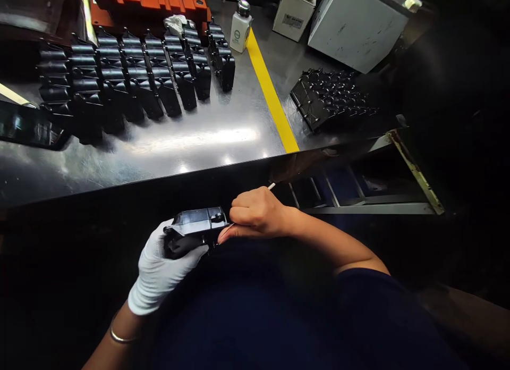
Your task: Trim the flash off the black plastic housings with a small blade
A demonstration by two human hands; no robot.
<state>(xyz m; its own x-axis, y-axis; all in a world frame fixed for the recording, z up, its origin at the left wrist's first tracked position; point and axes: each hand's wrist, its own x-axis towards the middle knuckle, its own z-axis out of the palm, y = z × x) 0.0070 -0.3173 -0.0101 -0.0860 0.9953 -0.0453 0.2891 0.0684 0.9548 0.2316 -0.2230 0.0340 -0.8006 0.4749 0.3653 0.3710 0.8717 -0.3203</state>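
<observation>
**Firm hold, light touch at the edge**

We have the black moulded part (pixel 197 221) just left of centre in the frame, held up off the workbench (pixel 159 165), below its front edge in the picture. Our gloved left hand (pixel 167 269) is curled around the part's left end, thumb along the near side. Our bare right hand (pixel 257 213) is folded in a pinch on a thin stick (pixel 272 186), whose pale end pokes out above the knuckles; the thumb tip is right by the part's right end. Whether the stick's other end touches the plastic, we cannot tell.

The step in hand looks to us like fine work with the stick along that right-hand edge. To do it well, we should let the left hand carry all the steadying and keep the pinch short, close to the working end, so the stick does not flex or skid. Small strokes with little pressure should be kinder to the thin tabs. Tilting the glossy face towards the light would help us see the edge. We should also keep the bare fingertips off that face, since it could take prints, and leave contact to the glove.
</observation>
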